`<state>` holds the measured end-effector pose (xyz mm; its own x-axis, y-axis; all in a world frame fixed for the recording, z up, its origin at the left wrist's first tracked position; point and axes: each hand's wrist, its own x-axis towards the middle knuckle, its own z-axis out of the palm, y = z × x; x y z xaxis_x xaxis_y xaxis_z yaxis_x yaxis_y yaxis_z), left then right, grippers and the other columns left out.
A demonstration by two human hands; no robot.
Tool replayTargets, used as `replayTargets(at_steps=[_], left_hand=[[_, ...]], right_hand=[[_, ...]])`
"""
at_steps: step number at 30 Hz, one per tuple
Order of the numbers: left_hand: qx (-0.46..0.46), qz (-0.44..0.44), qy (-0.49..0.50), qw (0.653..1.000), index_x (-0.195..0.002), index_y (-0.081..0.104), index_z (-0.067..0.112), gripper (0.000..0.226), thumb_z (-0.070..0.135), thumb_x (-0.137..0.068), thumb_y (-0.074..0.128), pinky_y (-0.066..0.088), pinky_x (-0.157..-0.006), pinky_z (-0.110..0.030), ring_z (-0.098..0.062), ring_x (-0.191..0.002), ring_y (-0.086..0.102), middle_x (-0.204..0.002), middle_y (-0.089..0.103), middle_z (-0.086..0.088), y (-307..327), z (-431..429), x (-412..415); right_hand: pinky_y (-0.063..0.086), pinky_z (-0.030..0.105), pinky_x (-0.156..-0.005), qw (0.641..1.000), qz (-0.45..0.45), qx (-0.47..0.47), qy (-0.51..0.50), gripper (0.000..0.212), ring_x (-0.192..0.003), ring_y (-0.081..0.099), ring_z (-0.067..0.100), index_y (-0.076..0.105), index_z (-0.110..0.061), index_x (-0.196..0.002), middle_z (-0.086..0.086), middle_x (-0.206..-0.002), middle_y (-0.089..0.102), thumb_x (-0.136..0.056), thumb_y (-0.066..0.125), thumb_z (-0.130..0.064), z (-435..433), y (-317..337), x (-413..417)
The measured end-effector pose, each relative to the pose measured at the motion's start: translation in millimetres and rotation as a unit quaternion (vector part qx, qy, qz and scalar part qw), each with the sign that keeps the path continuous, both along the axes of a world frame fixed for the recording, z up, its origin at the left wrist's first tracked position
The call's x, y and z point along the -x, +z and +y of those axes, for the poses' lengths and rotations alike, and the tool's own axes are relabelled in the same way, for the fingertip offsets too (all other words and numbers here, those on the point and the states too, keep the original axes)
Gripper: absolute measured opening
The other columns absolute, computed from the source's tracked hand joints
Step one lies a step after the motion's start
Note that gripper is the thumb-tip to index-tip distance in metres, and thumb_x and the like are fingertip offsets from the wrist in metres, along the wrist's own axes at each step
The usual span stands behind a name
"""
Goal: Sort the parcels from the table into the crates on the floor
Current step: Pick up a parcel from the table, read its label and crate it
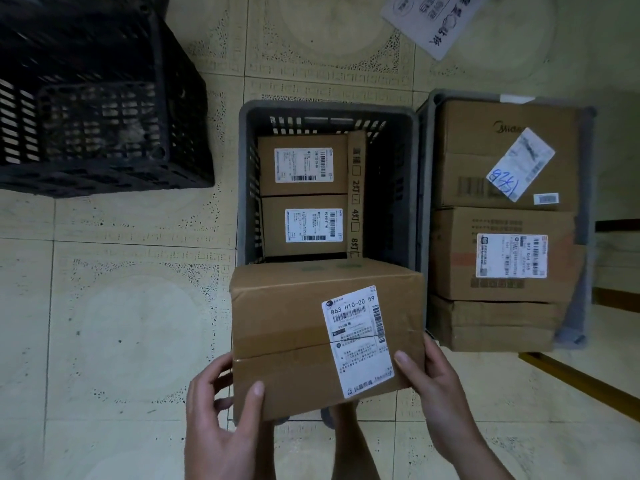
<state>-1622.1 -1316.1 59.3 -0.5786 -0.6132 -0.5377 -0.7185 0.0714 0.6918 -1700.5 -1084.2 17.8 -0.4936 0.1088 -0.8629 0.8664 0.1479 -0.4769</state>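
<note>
Gripped from both sides low in the view: a brown cardboard parcel (298,323), taped along its seam, with a white shipping label (356,341) on its top face. Left hand (221,420) clasped round the near left corner, thumb laid on top, fingers curled against the left side. Right hand (436,375) clamped on the near right edge, thumb pressing the top just beside the label; the other fingers are hidden behind the parcel, so hard to tell how they lie. Parcel held clear of the tiled floor (121,306), its far edge over the near rim of the grey crate (329,109). Inside that crate: two small labelled boxes, one (301,164) at the far end and one (304,226) nearer, touching each other, plus a narrow box (356,195) standing on edge against their right sides. Just to the right, touching the grey crate, a second crate (426,168) filled to the brim with three larger cartons: far (485,140), middle (450,254), near (495,323). Well apart at upper left, a black slatted crate (104,98), contents too dark and blurred to make out. At the top right edge, a white printed bag (433,19) lying on the floor.
</note>
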Motion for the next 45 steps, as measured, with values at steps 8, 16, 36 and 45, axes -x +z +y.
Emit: replayTargets(at_steps=[8, 16, 36, 45], left_hand=[[0.083, 0.039, -0.029, 0.995, -0.122, 0.047, 0.072, 0.054, 0.050, -0.074, 0.061, 0.045, -0.088, -0.008, -0.001, -0.110, 0.056, -0.121, 0.050, 0.038, 8, 5, -4], [-0.008, -0.056, -0.132, 0.990, -0.140, 0.034, 0.058, 0.061, 0.017, -0.100, 0.055, 0.044, -0.100, -0.025, -0.005, -0.123, 0.048, -0.129, 0.042, 0.035, -28, 30, 22], [0.009, -0.300, -0.512, 0.805, -0.160, 0.002, 0.030, 0.073, 0.028, -0.103, 0.048, 0.004, -0.123, -0.035, -0.019, -0.154, -0.009, -0.166, -0.017, 0.004, -163, -5, 66], [0.061, -0.320, -0.585, 0.743, -0.159, -0.008, 0.025, 0.078, 0.026, -0.100, 0.043, -0.002, -0.124, -0.039, -0.023, -0.153, -0.015, -0.164, -0.025, 0.003, -205, 3, 66]], right_hand=[[0.050, 0.042, -0.099, 0.995, -0.055, 0.079, -0.011, 0.051, -0.112, 0.069, 0.019, 0.056, -0.027, -0.138, -0.002, -0.116, 0.075, -0.089, 0.066, -0.019, -21, -32, 21], [0.049, 0.040, -0.101, 0.997, -0.015, -0.020, -0.076, 0.049, -0.117, 0.063, 0.020, 0.052, -0.027, -0.142, 0.002, -0.127, 0.068, -0.097, 0.061, -0.010, 17, -35, 30], [0.031, 0.044, -0.118, 0.875, 0.126, -0.247, 0.397, 0.064, -0.149, 0.025, 0.028, 0.031, -0.025, -0.157, 0.003, -0.167, 0.020, -0.099, 0.056, -0.011, -41, -121, 19], [0.010, 0.036, -0.124, 0.792, 0.022, -0.165, 0.587, 0.075, -0.156, -0.006, 0.019, 0.005, -0.018, -0.162, 0.000, -0.169, -0.010, -0.101, 0.048, -0.010, -63, -153, 19]])
